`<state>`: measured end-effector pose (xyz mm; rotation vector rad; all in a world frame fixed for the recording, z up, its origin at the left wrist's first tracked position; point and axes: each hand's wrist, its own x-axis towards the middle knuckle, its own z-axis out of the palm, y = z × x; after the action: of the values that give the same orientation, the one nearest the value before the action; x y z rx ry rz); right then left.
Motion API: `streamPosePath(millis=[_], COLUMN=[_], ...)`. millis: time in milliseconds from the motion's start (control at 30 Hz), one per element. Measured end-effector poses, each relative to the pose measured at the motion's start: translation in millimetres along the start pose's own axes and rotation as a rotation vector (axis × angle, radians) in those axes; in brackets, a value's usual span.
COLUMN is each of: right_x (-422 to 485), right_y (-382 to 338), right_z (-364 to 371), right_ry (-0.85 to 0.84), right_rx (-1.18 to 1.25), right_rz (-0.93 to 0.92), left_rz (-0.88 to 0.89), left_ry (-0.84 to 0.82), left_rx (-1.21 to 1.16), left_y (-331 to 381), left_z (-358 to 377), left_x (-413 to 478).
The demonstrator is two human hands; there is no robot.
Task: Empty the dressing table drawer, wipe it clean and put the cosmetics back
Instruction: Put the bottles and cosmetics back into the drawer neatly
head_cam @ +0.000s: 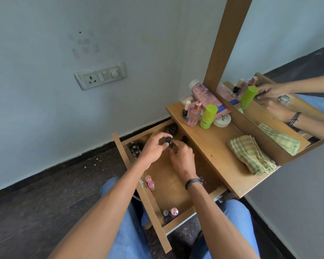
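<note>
The wooden drawer [173, 181] is pulled open below the dressing table top [216, 146]. Over its far half, my left hand [153, 148] pinches the black cap of a small dark bottle [169, 140]. My right hand [181, 157] curls around the lower part of the same bottle, which it mostly hides. Several small dark bottles [136, 147] stand in the drawer's far left corner, two more [171, 128] at the back. Two pink-capped tubes [149, 182] lie by the left wall. A pink-lidded jar and a dark bottle [170, 213] sit in the near corner.
On the table top stand a green stick container [208, 116], a pink perfume bottle [193, 114], a pink tube [206, 96], a white round tin [222, 120] and a folded green checked cloth [251, 154]. A mirror [281, 81] leans behind. A wall socket [100, 75] is at left.
</note>
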<state>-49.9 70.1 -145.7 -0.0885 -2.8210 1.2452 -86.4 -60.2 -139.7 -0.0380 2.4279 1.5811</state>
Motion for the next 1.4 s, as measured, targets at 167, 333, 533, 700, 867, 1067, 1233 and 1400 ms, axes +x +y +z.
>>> streamPosePath(millis=[167,333,533,700,867,1067,1233,1400], right_x=[8.9,16.0,24.3,31.0,34.5,36.8,31.9,33.2], right_y=[1.5,-1.1,-5.3,-4.4,-4.5,-3.7,2.6,4.0], right_z=[8.9,16.2,29.6,41.6,48.3,54.2,58.4,62.9], right_ry=[0.036,0.103,0.158,0.138,0.152,0.212,0.236,0.260], right_rx=[0.092,0.111,0.150,0.146,0.126,0.224,0.307,0.280], right_rz=[0.098,0.164,0.266,0.372,0.368,0.319,0.327,0.327], left_rz=[-0.043,-0.035,0.094,0.114,0.145,0.139,0.167,0.162], left_ry=[0.060,0.242,0.244,0.214,0.219,0.222,0.243,0.271], left_rx=[0.017,0.144,0.486,0.648,0.634,0.594,0.587,0.576], left_y=[1.3,6.0,17.8,16.3,9.4,3.5,1.2,-1.0], left_z=[9.2,16.0,14.9,6.9,3.5,5.8,9.9,11.9], left_x=[11.3,22.5,23.7,26.6,24.9,25.6,26.0,26.4])
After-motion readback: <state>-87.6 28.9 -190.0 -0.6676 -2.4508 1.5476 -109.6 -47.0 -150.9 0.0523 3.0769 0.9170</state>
